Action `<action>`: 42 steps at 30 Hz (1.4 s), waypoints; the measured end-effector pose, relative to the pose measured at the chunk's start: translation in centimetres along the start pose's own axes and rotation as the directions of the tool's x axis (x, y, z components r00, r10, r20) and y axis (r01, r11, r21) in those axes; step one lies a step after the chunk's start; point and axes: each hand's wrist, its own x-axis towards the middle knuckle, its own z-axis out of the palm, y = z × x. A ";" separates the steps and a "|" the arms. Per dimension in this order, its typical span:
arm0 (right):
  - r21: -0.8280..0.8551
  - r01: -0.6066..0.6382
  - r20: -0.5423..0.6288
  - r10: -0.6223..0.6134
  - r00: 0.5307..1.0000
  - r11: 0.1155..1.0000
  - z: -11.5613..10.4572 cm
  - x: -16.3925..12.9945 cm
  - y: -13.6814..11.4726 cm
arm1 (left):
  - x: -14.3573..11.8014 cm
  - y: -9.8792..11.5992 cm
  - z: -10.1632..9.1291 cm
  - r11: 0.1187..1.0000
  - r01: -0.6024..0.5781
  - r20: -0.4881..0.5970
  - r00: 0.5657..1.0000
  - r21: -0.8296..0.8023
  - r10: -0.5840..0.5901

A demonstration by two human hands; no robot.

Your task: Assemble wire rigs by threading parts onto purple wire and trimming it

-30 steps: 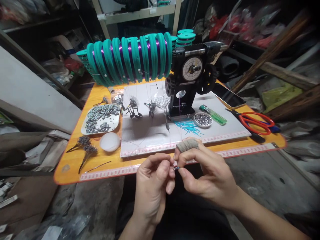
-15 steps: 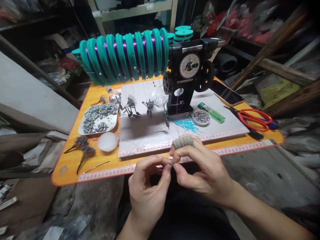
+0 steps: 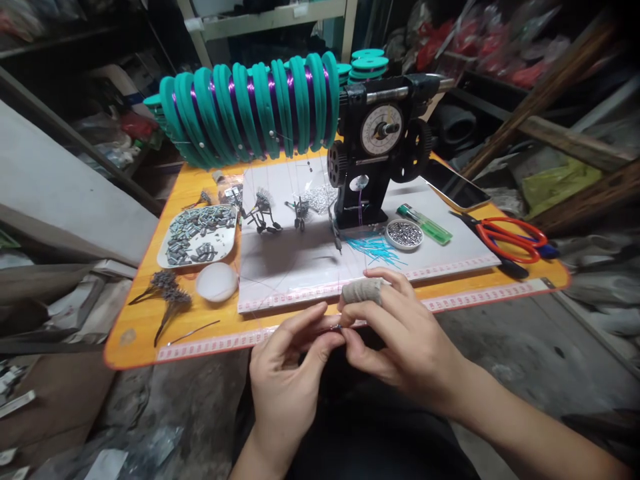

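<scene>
Just in front of the table edge, my right hand (image 3: 415,343) pinches a tiny dark, shiny piece (image 3: 337,327) between thumb and forefinger. Its middle finger wears a grey cloth wrap (image 3: 363,292). My left hand (image 3: 287,373) is curled opposite, thumb close against the piece and forefinger raised; what lies between its fingers is mostly hidden. Thin threads run down near my fingers from purple-wound green spools (image 3: 250,113). Small dark weights (image 3: 339,245) hang on threads below the spools.
A black geared stand (image 3: 373,143) with a dial carries the spools. Around it lie a tray of grey pieces (image 3: 233,250), a dish of metal bits (image 3: 404,235), blue strips (image 3: 373,248), a green case (image 3: 425,225), red-handled scissors (image 3: 515,239), a phone (image 3: 457,185) and a white cup (image 3: 217,283).
My left hand has shifted slightly left, its thumb and forefinger now farther apart. My right hand has moved a little left and still pinches the piece.
</scene>
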 end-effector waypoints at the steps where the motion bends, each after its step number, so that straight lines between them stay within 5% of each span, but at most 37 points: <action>1: -0.051 0.029 -0.010 -0.030 1.000 0.998 0.2 -0.1 0.0 | 0.0 0.1 0.0 1.000 0.002 0.010 1.000 -0.004 -0.002; 10: -0.052 0.019 -0.051 -0.022 0.998 0.998 0.5 -0.4 -0.1 | 0.5 0.0 0.1 0.998 -0.069 0.004 0.998 0.010 0.069; 13: -0.074 0.004 -0.057 -0.008 0.998 0.997 0.4 -0.4 0.0 | 0.4 0.4 -0.9 0.953 -0.221 -0.087 0.966 0.205 0.243; 15: -0.101 0.017 -0.049 -0.022 0.999 0.995 0.4 -0.3 -0.1 | 0.0 0.9 -1.7 0.823 -0.383 -0.072 0.890 0.420 0.451; 19: -0.144 0.051 -0.046 -0.058 0.997 0.988 0.4 -0.4 -0.3 | -0.5 1.9 -2.9 0.411 -0.612 0.251 0.715 0.676 0.652; 22: -0.158 0.063 -0.047 -0.071 0.996 0.985 0.4 -0.5 -0.4 | -0.1 1.9 -2.9 0.299 -0.602 0.325 0.710 0.740 0.625; 26: -0.136 0.069 -0.079 -0.080 0.994 0.988 0.4 -0.7 -0.2 | 0.2 1.4 -2.3 0.398 -0.560 0.267 0.764 0.726 0.587; 31: 0.005 0.066 -0.140 -0.065 0.988 0.998 0.4 -1.0 0.2 | -0.4 0.8 -1.1 0.792 -0.438 0.094 0.892 0.426 0.442; 34: 0.031 0.087 -0.163 -0.081 0.983 0.996 0.2 -1.1 0.3 | -0.7 0.5 -0.3 0.955 -0.252 0.036 0.968 0.157 0.249; 37: 0.039 0.082 -0.183 -0.074 0.980 0.996 -0.1 -1.0 0.4 | -0.7 0.4 0.2 0.997 -0.033 0.034 0.999 -0.070 0.035; 42: 0.082 0.057 -0.208 -0.038 0.977 0.995 -0.5 -0.7 0.4 | -0.7 0.5 0.5 0.909 0.188 0.172 0.976 -0.373 -0.131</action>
